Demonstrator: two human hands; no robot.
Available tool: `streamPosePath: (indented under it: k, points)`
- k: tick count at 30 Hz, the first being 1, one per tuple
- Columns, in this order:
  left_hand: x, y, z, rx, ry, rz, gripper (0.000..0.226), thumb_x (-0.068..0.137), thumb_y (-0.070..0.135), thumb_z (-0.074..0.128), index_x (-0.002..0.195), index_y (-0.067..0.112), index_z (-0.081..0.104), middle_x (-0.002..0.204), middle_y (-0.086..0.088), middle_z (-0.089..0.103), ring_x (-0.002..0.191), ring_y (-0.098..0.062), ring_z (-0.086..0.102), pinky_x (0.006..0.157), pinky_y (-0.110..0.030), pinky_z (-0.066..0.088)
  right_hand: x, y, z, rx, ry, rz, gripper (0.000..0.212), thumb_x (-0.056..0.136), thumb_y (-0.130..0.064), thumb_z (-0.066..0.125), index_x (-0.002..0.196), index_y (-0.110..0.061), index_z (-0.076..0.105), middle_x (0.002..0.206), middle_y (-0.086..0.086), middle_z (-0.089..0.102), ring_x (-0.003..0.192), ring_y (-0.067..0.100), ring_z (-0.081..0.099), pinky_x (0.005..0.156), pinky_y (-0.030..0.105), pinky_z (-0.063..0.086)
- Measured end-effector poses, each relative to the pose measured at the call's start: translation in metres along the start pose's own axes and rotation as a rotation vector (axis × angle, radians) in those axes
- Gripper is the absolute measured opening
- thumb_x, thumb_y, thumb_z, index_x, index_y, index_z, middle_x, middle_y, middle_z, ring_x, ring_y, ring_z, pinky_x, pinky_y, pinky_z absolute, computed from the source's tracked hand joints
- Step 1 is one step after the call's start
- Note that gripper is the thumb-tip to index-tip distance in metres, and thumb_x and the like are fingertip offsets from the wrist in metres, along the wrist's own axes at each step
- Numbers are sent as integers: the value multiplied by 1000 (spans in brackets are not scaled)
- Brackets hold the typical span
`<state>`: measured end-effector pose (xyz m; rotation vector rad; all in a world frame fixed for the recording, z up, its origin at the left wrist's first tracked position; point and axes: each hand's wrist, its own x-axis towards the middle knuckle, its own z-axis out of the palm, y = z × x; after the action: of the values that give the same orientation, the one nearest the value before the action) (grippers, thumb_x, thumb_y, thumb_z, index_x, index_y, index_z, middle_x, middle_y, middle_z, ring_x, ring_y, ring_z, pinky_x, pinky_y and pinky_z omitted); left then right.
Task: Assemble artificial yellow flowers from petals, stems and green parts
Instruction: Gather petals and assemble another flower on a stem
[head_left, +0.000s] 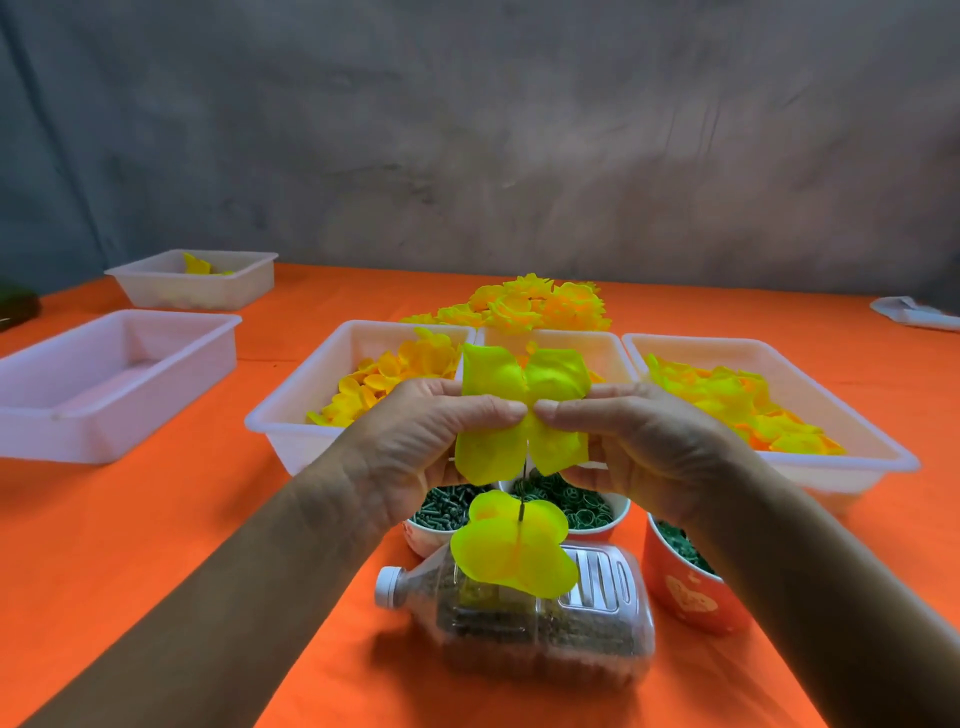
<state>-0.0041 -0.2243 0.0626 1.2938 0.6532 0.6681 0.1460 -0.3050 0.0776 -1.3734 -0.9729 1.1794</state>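
A large yellow four-lobed petal layer (522, 410) is held up in front of me. My left hand (421, 447) and my right hand (639, 447) pinch it at its middle, thumbs nearly touching. A thin dark stem (521, 506) runs down from it through a second, smaller yellow petal layer (511, 553) that hangs lower on the stem. Behind my hands stand white trays of yellow petals, one on the left (322, 415) and one on the right (841, 457). A pile of finished yellow flowers (540, 304) lies at the back.
Cups of green parts (447, 512), (571, 506), (685, 577) stand under my hands. A clear plastic jug (545, 623) lies on its side near me. An empty white tray (109, 374) and another with a few petals (197, 280) sit at left on the orange cloth (156, 519).
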Motion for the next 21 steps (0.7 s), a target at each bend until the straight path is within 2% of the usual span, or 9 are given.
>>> streamPosePath:
  k: [3, 6, 9, 11, 13, 17, 21]
  points:
    - [-1, -2, 0, 14, -9, -16, 32, 53, 17, 74, 83, 10, 71, 78, -8, 74, 62, -17, 69, 53, -26, 56, -1, 4, -1, 4, 21, 25, 51, 50, -20, 74, 97, -11, 56, 74, 4, 70, 63, 15, 67, 63, 30, 46]
    - [-2, -5, 0, 27, -12, -50, 36, 50, 19, 75, 84, 9, 72, 82, -10, 74, 65, -20, 70, 60, -30, 57, -2, 7, 1, 14, 17, 54, 72, 48, -20, 75, 115, -8, 52, 77, 6, 70, 61, 14, 67, 55, 26, 47]
    - [-1, -8, 0, 38, -5, -93, 35, 53, 19, 74, 85, 7, 68, 79, -10, 72, 63, -20, 68, 60, -30, 56, -3, 10, 2, 15, -13, 65, 49, 54, -20, 74, 99, -10, 59, 71, 5, 71, 56, 14, 66, 51, 24, 48]
    - [0, -9, 1, 28, 9, -119, 17, 66, 15, 73, 80, 8, 65, 68, -6, 70, 54, -16, 65, 51, -24, 52, -2, 13, 2, 20, -32, 77, 30, 65, -17, 72, 91, -10, 60, 68, 7, 70, 53, 15, 64, 49, 22, 48]
    - [1, -11, 1, 22, 14, -146, 8, 75, 15, 69, 80, 10, 64, 63, -4, 68, 50, -14, 63, 50, -24, 48, -1, 15, 2, 36, -35, 89, 18, 75, -13, 69, 90, -10, 60, 66, 7, 68, 50, 15, 63, 47, 20, 47]
    - [1, -14, -1, -11, -37, -171, 24, 59, 19, 71, 80, 9, 66, 64, -5, 70, 51, -15, 65, 45, -24, 49, -1, 16, 3, 38, -41, 98, 8, 80, -8, 66, 83, -10, 59, 66, 9, 66, 47, 15, 61, 47, 20, 45]
    - [0, -17, -7, -52, -162, -165, 8, 64, 18, 70, 65, 13, 76, 67, -4, 72, 58, -15, 69, 48, -23, 52, -2, 19, 4, 48, -58, 86, 8, 82, -4, 64, 79, -9, 59, 61, 8, 64, 45, 15, 60, 45, 20, 44]
